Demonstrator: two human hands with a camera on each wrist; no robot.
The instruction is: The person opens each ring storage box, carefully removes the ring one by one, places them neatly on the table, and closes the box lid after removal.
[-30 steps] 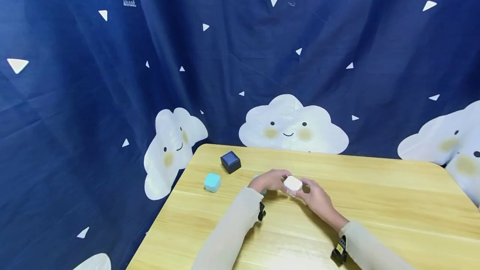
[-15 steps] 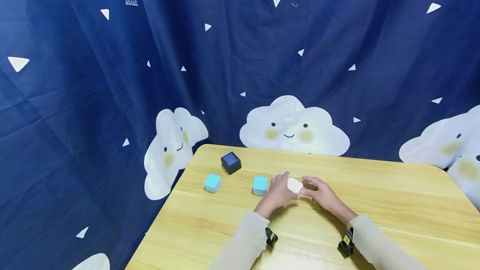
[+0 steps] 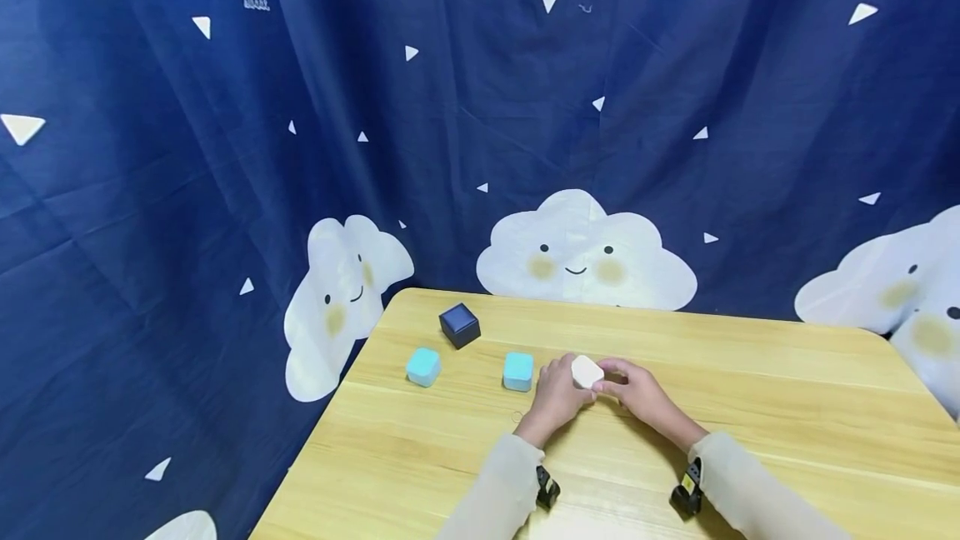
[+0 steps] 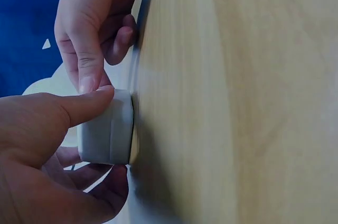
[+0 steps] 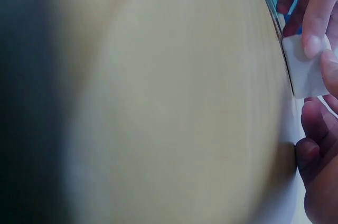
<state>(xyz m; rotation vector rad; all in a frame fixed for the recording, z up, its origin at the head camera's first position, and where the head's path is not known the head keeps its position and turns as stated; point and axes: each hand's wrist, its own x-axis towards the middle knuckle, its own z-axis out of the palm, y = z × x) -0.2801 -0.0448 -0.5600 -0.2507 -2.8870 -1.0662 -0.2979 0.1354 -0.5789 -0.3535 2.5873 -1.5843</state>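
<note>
Both hands meet at a small white box (image 3: 587,372) with rounded corners, right of the table's middle in the head view. My left hand (image 3: 557,394) grips it from the left, thumb on one face and fingers on the opposite side. From the right, my right hand (image 3: 639,394) pinches the box's edge with thumb and fingers. A seam runs along the box (image 4: 108,129) in the left wrist view, and its lid looks closed. Its lower edge is close to the tabletop; whether it touches, I cannot tell. A light blue box (image 3: 518,372) stands just left of my left hand.
Farther left on the wooden table (image 3: 420,457) sit another light blue box (image 3: 423,367) and a dark navy box (image 3: 460,325). A blue curtain (image 3: 450,107) with clouds hangs behind the table's back edge. Each wrist wears a black device (image 3: 547,487).
My left hand has swung toward the near side of the white box, uncovering the light blue box beside it. My right hand stays at the box's right side.
</note>
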